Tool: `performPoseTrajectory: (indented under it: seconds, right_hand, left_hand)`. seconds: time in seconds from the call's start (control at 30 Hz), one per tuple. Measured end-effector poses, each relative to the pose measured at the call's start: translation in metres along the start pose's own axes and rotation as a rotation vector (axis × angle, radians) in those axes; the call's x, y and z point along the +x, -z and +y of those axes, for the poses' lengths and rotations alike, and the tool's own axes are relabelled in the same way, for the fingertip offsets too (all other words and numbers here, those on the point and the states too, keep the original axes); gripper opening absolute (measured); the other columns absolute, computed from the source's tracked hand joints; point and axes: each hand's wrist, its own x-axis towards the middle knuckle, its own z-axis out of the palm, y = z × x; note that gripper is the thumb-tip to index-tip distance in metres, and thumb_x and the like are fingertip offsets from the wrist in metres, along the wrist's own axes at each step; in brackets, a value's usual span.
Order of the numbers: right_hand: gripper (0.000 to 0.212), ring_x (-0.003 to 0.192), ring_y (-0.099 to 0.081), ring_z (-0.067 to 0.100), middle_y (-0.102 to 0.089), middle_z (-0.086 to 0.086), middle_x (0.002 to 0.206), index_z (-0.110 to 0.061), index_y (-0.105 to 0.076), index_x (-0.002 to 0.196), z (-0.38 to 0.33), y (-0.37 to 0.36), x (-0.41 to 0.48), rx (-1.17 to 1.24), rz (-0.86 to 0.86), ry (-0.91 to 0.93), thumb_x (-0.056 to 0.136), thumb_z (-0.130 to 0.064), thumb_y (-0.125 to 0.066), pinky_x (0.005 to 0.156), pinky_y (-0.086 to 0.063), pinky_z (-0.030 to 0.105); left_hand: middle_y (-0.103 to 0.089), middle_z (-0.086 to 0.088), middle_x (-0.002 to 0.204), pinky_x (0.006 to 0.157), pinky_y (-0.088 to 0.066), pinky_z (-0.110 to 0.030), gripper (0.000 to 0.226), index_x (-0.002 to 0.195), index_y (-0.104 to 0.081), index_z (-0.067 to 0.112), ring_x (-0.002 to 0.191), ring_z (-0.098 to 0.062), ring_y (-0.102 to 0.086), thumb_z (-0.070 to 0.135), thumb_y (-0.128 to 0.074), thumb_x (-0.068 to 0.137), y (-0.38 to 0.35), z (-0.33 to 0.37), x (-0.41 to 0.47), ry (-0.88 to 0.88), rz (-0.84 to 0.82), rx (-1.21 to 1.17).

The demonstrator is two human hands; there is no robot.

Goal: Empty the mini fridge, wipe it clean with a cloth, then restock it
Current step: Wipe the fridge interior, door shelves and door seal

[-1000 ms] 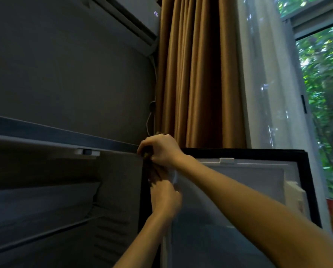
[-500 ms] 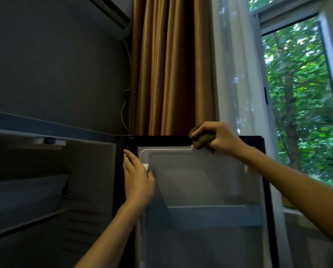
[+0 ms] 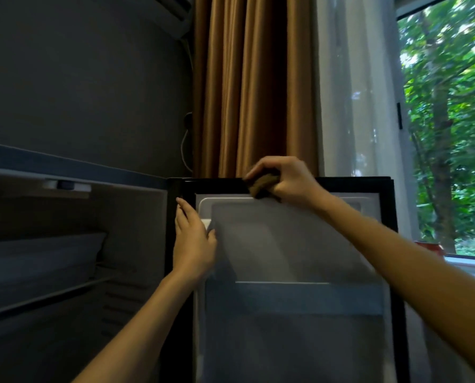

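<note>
Two bare hands work at an open mini fridge [image 3: 136,230]. Its dim grey inside fills the left of the view, with a thin shelf [image 3: 45,298] crossing it low down and a small pale fitting [image 3: 65,185] under its top edge. Above it, on the grey wall, the corner of an air conditioner [image 3: 172,9] shows, and a thin cable [image 3: 185,145] hangs down the wall just left of the curtains.

The left hand [image 3: 193,239] lies flat against the hinge side of the fridge door [image 3: 286,244], fingers straight and pointing up, thumb on the pale liner. Its grip is open and holds nothing.

The door stands swung out, its inner face toward the camera: a black frame around a whitish plastic liner, with a translucent rail [image 3: 294,299] across the lower half.

A small brown cloth [image 3: 262,185], bunched into a wad, is pressed against the door's top edge, where the black frame meets the liner, near the middle. The right hand [image 3: 288,181] curls over it, its grip closed round the cloth with the fingers bent across the top.

Behind the door hangs a brown curtain [image 3: 252,92], then a sheer white curtain [image 3: 355,92], then a window [image 3: 451,120] full of green trees. On the sill a red can [image 3: 431,247] stands, partly hidden by the right forearm, its label too blurred to read.
</note>
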Motion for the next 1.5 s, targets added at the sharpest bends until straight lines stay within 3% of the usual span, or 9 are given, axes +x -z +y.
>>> performPoseTrajectory:
  seconds: [0.13, 0.23, 0.37, 0.63, 0.83, 1.0, 1.13, 1.4, 1.5]
  right_hand:
    - [0.047, 0.084, -0.071, 0.014, -0.073, 0.010, 0.095, -0.022, -0.071, 0.090, 0.025, 0.068, -0.051, 0.015, 0.069, -0.146, 0.064, 0.013, -0.053, 0.074, -0.054, 0.021]
    - [0.045, 0.088, -0.070, 0.014, -0.073, -0.003, 0.098, -0.029, -0.072, 0.083, 0.033, 0.093, -0.072, -0.147, 0.161, -0.175, 0.059, 0.001, -0.050, 0.077, -0.055, 0.028]
    - [0.041, 0.086, -0.066, 0.007, -0.073, 0.002, 0.094, -0.019, -0.075, 0.087, 0.028, 0.069, -0.052, -0.173, 0.114, -0.147, 0.066, 0.012, -0.059, 0.084, -0.054, 0.028]
    - [0.024, 0.093, -0.060, 0.006, -0.070, -0.011, 0.096, -0.024, -0.074, 0.088, 0.001, -0.007, -0.006, -0.101, 0.069, 0.023, 0.078, -0.003, -0.067, 0.080, -0.051, 0.031]
    - [0.020, 0.095, -0.062, 0.011, -0.067, -0.011, 0.101, -0.025, -0.073, 0.094, 0.006, 0.004, -0.003, -0.164, -0.007, 0.074, 0.079, -0.011, -0.071, 0.080, -0.053, 0.040]
    - [0.020, 0.092, -0.060, 0.008, -0.067, -0.008, 0.100, -0.021, -0.071, 0.097, 0.018, 0.014, -0.016, -0.207, 0.070, 0.124, 0.078, -0.014, -0.075, 0.077, -0.054, 0.036]
    - [0.028, 0.090, -0.067, 0.008, -0.070, -0.005, 0.096, -0.020, -0.071, 0.094, 0.049, 0.059, -0.041, -0.033, 0.048, 0.022, 0.074, -0.001, -0.064, 0.082, -0.056, 0.040]
    - [0.040, 0.090, -0.070, 0.017, -0.072, 0.001, 0.096, -0.025, -0.072, 0.078, 0.100, 0.129, -0.100, -0.102, 0.221, -0.125, 0.056, 0.000, -0.050, 0.080, -0.058, 0.042]
    - [0.034, 0.090, -0.069, 0.015, -0.072, 0.002, 0.094, -0.021, -0.073, 0.078, 0.095, 0.118, -0.094, -0.154, 0.213, -0.095, 0.060, 0.007, -0.064, 0.081, -0.058, 0.042]
  left_hand:
    - [0.008, -0.012, 0.161, 0.115, -0.021, -0.039, 0.089, 0.150, 0.018, 0.008, 0.148, -0.028, -0.004, 0.015, -0.053, 0.097, -0.001, 0.001, -0.001, 0.008, 0.007, 0.002]
    - [0.006, -0.016, 0.160, 0.115, -0.021, -0.039, 0.089, 0.150, 0.016, 0.006, 0.148, -0.031, -0.005, 0.014, -0.055, 0.096, -0.004, 0.002, -0.001, 0.003, 0.034, 0.024]
    - [0.006, -0.017, 0.160, 0.117, -0.023, -0.044, 0.090, 0.150, 0.016, 0.005, 0.148, -0.033, -0.006, 0.013, -0.055, 0.096, -0.007, 0.003, -0.001, 0.021, 0.040, 0.035]
    - [0.009, -0.014, 0.161, 0.118, -0.019, -0.043, 0.090, 0.151, 0.015, 0.009, 0.148, -0.031, -0.002, 0.013, -0.055, 0.095, -0.006, 0.004, -0.003, 0.013, 0.026, 0.033]
    - [-0.008, -0.022, 0.159, 0.116, -0.003, -0.058, 0.108, 0.153, -0.015, 0.006, 0.147, -0.035, 0.000, 0.002, -0.074, 0.063, -0.014, 0.027, 0.011, -0.565, 0.100, 0.637]
    - [-0.037, -0.008, 0.149, 0.118, 0.000, -0.051, 0.077, 0.146, -0.033, 0.014, 0.142, -0.027, -0.024, 0.035, -0.062, 0.078, -0.028, 0.071, 0.040, -0.440, -0.030, 0.592]
    - [-0.051, -0.008, 0.131, 0.109, -0.025, -0.043, 0.063, 0.133, -0.046, 0.013, 0.126, -0.028, -0.042, 0.033, -0.066, 0.077, -0.029, 0.075, 0.049, -0.451, 0.039, 0.635]
    - [-0.054, -0.010, 0.127, 0.108, -0.022, -0.039, 0.058, 0.130, -0.052, 0.011, 0.125, -0.029, -0.043, 0.027, -0.068, 0.076, -0.046, 0.075, 0.048, -0.388, 0.169, 0.551]
    - [-0.054, -0.011, 0.128, 0.109, -0.022, -0.040, 0.059, 0.130, -0.052, 0.010, 0.126, -0.030, -0.042, 0.026, -0.068, 0.076, -0.049, 0.074, 0.048, -0.385, 0.174, 0.542]
